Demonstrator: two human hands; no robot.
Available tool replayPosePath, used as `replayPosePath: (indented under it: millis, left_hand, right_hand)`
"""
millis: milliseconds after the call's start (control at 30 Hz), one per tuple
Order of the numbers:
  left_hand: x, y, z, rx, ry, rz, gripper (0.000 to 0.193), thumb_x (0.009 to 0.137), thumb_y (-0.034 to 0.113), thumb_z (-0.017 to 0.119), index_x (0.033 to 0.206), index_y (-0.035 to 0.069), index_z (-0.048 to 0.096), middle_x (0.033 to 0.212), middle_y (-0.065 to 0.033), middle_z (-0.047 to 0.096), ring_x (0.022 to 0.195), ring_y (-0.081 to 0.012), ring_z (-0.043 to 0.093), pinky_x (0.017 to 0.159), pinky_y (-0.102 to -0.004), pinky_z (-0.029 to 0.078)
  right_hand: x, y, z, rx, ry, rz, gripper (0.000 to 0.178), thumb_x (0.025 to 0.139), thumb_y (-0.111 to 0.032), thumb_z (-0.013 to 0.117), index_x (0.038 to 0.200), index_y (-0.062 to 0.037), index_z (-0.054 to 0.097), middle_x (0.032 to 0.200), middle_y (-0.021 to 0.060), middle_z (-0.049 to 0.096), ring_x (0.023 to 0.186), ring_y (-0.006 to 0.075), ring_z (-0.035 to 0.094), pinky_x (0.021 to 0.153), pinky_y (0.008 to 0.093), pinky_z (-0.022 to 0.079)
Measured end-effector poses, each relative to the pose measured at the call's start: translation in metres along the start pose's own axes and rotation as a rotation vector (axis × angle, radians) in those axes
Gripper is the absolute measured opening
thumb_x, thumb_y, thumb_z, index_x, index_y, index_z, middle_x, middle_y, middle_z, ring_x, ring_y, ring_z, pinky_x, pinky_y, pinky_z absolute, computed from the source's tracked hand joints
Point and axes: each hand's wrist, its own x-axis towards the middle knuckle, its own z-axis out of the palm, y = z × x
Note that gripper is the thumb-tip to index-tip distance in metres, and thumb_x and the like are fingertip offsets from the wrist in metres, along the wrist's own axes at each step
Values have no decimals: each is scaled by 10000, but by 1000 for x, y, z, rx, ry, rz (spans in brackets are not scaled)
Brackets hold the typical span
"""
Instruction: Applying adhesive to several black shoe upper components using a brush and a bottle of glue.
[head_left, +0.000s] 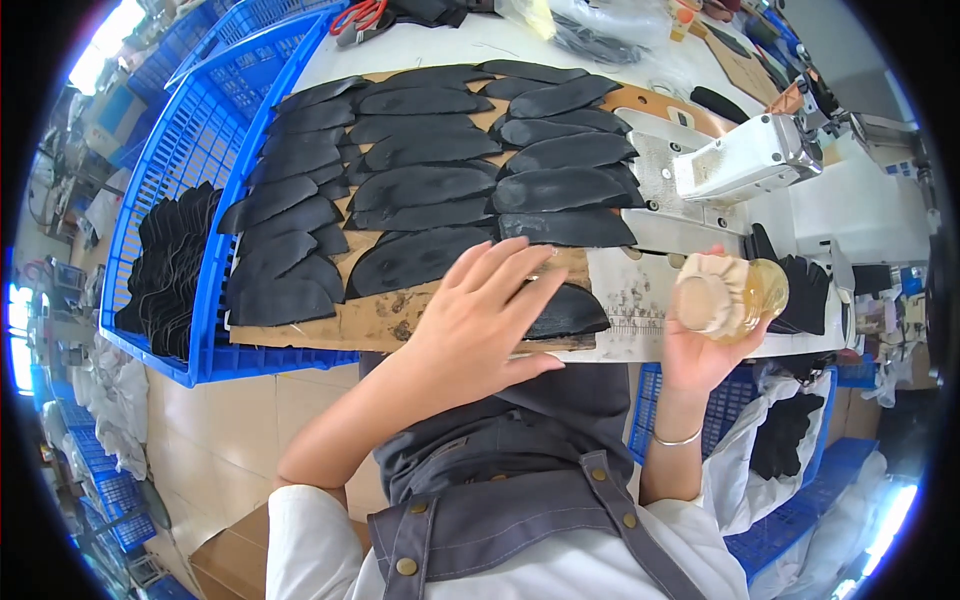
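Note:
My right hand (700, 360) is wrapped round a clear bottle with yellowish contents (768, 290), tilted so that its cloth-covered end (712, 295) faces left. That end is above the white work surface, apart from the black pieces. My left hand (485, 315) has its fingers stretched out and spread, over the front edge of the brown board (375, 322). Under and beside its fingers lies a curved black piece (570, 312), partly hidden by them. Several similar flat black pieces (425, 187) lie in overlapping columns across the board. Whether my left fingertips press on a piece is hard to tell.
A blue basket (215, 290) at the left holds stacked black pieces (170, 265). A white sewing machine (745, 160) stands at the right, black pieces (800, 290) beside it. Red-handled scissors (358, 18) lie at the back. A white-lined blue crate (740, 470) sits below right.

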Motion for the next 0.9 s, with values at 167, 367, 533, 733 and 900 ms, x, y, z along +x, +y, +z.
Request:
replayPosePath:
  millis: [167, 367, 533, 733, 900]
  left_hand:
    - [19, 2, 19, 30, -176, 14, 639, 682, 329, 732, 1196, 32, 498, 1292, -121, 426, 1273, -295, 341, 1051, -474, 255]
    - [24, 3, 20, 30, -246, 0, 621, 658, 314, 747, 1171, 51, 518, 1192, -104, 506, 1160, -288, 455, 1038, -472, 276]
    - [29, 5, 23, 25, -160, -17, 575, 644, 305, 750, 1123, 52, 559, 1028, -86, 547, 1014, -275, 516, 1007, -461, 313]
    - [28, 8, 21, 123, -132, 29, 532, 648, 327, 739, 1045, 17, 571, 990, -80, 505, 976, -234, 503, 998, -457, 320]
    - [24, 14, 21, 132, -90, 28, 445, 692, 303, 715, 1031, 40, 600, 1009, -66, 561, 936, -238, 547, 990, -450, 338]
  right_hand:
    - [4, 14, -9, -97, 2, -44, 644, 845, -443, 563, 1346, -91, 364, 1397, 141, 354, 1299, 287, 326, 1082, 483, 251]
    - [6, 13, -13, -8, 114, 19, 580, 875, -433, 528, 1336, -115, 377, 1382, 147, 373, 1291, 299, 336, 1078, 488, 258]
    - [5, 13, -14, -38, 136, 23, 579, 880, -436, 520, 1343, -125, 365, 1381, 149, 376, 1285, 291, 349, 1074, 470, 274]
    - [5, 13, -13, -92, 161, 26, 649, 864, -449, 533, 1368, -95, 326, 1416, 142, 327, 1302, 282, 329, 1075, 475, 271]
    - [5, 14, -10, -139, 170, 17, 660, 862, -446, 543, 1368, -86, 322, 1416, 145, 328, 1302, 280, 331, 1076, 465, 278]
